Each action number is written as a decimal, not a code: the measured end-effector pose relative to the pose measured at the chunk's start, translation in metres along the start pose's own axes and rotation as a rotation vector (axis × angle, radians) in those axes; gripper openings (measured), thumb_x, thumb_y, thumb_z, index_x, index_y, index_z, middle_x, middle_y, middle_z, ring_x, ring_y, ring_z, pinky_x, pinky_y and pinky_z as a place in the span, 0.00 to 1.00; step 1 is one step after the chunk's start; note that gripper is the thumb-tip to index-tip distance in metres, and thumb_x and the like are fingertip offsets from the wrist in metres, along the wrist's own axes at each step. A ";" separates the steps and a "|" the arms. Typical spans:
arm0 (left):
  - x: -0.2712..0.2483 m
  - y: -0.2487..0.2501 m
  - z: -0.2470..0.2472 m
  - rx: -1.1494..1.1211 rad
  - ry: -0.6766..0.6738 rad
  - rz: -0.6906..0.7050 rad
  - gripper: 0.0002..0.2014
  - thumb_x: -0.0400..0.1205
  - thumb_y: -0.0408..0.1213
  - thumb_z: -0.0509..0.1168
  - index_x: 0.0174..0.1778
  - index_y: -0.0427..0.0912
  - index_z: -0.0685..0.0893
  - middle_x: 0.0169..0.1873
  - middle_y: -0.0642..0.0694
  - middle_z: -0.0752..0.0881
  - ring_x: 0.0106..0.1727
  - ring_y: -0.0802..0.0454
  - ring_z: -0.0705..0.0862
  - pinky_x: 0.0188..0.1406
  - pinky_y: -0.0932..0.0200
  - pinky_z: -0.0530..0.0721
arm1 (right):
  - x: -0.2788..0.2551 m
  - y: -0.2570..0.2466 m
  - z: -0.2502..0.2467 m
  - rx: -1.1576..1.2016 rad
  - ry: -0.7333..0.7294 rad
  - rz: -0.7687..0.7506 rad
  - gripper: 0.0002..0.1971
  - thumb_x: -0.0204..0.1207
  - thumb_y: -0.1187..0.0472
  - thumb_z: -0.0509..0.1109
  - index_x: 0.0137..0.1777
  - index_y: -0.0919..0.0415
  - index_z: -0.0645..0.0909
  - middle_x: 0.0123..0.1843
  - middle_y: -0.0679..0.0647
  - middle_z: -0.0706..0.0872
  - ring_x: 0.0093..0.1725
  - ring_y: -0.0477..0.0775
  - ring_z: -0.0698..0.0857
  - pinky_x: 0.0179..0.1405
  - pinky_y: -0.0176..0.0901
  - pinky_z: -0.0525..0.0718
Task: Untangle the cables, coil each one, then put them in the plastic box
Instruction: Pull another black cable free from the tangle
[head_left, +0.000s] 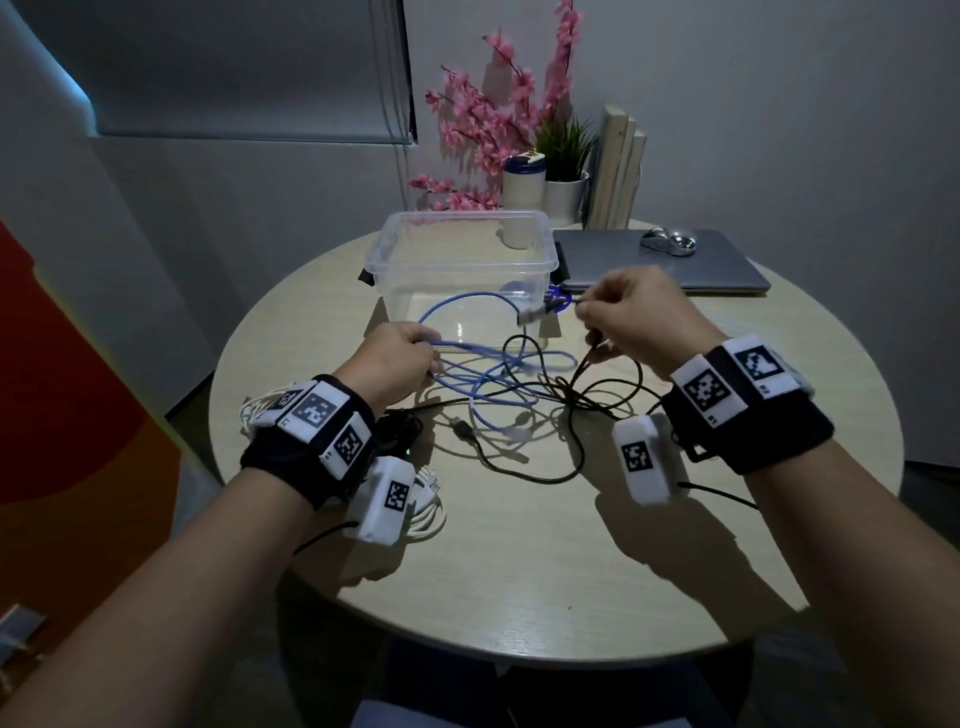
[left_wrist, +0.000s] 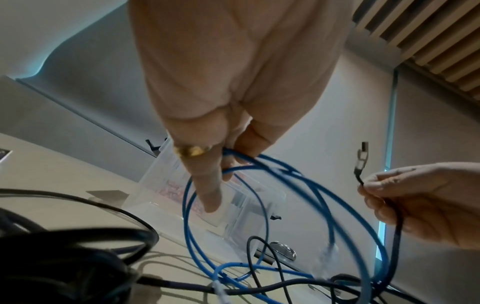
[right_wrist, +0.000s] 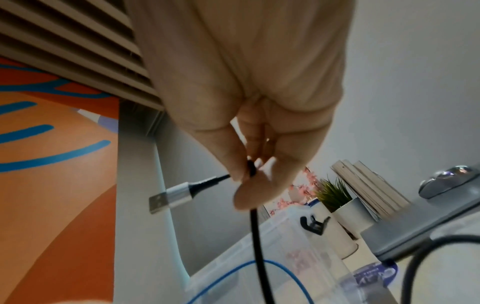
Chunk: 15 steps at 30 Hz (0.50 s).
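A: Over the middle of the round counter (head_left: 519, 571), both hands are working the tangle. The left hand (head_left: 400, 358) is curling its fingers round several loops of the blue cable (head_left: 488, 364), lifted just clear of the surface.

B: And the right hand (head_left: 639, 317)?

A: It is pinching the black cable (head_left: 550, 384) a little behind its silver USB plug (right_wrist: 168, 197), which is sticking out free to the side. The rest of that lead is hanging down and running back into the knot.

B: So the two are not yet separated?

A: No. Black strands are crossing over and through the blue loops on the counter between the hands. The plastic box (head_left: 462, 249) is standing open just beyond them, and I am judging it to be holding no coiled cable yet; a stretch of blue is showing through its clear wall, but whether inside or behind, I cannot tell.

B: What is worrying you?

A: If the right hand is drawing the plug end away while the left is clamping the blue loops, the crossings could be cinching tighter instead of slipping free. A dragged strand might also be catching the second black plug (head_left: 462, 428) lying loose on the counter, or snagging the white cable (head_left: 426, 506) bundled under the left wrist.

B: Anything near the box?

A: A hard tug could be nudging it toward the laptop (head_left: 660, 260) beside it.
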<state>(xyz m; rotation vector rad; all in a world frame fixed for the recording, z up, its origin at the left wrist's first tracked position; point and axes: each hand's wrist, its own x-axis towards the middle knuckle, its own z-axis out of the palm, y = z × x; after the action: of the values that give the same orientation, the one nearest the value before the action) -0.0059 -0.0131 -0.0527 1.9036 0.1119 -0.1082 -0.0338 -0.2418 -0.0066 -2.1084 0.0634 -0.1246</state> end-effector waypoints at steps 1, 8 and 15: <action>0.000 0.000 0.000 0.049 -0.009 -0.011 0.13 0.82 0.25 0.55 0.57 0.36 0.82 0.39 0.40 0.82 0.42 0.49 0.81 0.45 0.54 0.82 | 0.001 -0.002 -0.003 0.034 0.041 -0.021 0.06 0.78 0.66 0.69 0.39 0.60 0.82 0.39 0.59 0.85 0.39 0.56 0.86 0.38 0.50 0.90; -0.010 0.007 0.001 0.268 -0.090 0.059 0.16 0.81 0.32 0.57 0.58 0.49 0.85 0.38 0.46 0.80 0.34 0.51 0.74 0.33 0.60 0.72 | -0.002 -0.021 -0.019 0.201 0.138 -0.190 0.05 0.81 0.63 0.66 0.44 0.58 0.82 0.32 0.53 0.85 0.31 0.49 0.83 0.29 0.41 0.81; -0.016 0.020 0.024 0.342 -0.039 0.485 0.12 0.80 0.42 0.68 0.60 0.52 0.85 0.68 0.51 0.78 0.70 0.57 0.74 0.72 0.56 0.71 | -0.007 -0.028 -0.016 0.538 -0.031 -0.265 0.08 0.80 0.68 0.64 0.41 0.63 0.83 0.38 0.59 0.89 0.40 0.55 0.89 0.43 0.46 0.86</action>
<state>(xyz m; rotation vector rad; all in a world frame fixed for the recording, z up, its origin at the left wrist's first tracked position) -0.0192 -0.0428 -0.0393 2.2127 -0.4186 0.1756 -0.0429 -0.2409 0.0249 -1.5711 -0.2447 -0.2388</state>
